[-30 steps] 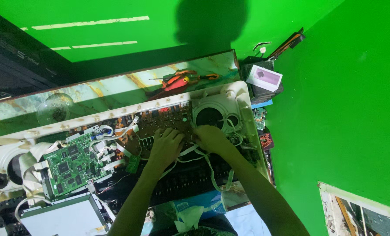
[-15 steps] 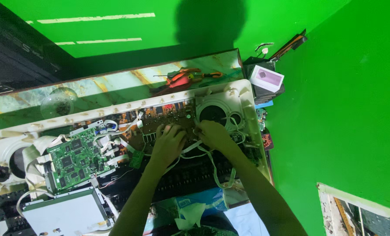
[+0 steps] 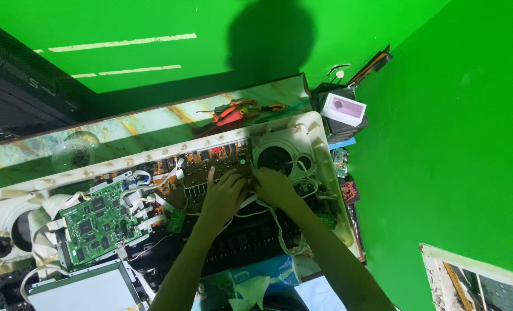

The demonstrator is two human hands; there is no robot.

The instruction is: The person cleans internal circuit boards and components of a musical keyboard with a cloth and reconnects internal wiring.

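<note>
A white opened instrument casing [image 3: 317, 147] lies in front of me with its insides exposed. My left hand [image 3: 224, 194] rests on a brown circuit board [image 3: 210, 167] in the middle, fingers stretched over its lower edge. My right hand [image 3: 273, 185] sits just right of it, fingers curled at the board's right end, below a round speaker opening [image 3: 275, 158]. What the right fingers hold is hidden. White cables [image 3: 276, 222] run under both wrists.
A green circuit board [image 3: 95, 222] with flat ribbon cables lies at the left, a grey metal box [image 3: 84, 291] below it. Orange-handled pliers [image 3: 233, 114] rest on the marbled ledge behind the casing. A small white box [image 3: 344, 109] and more boards are stacked at the right, against green walls.
Both hands stay on the brown board, shifting only slightly. The view has drifted a little.
</note>
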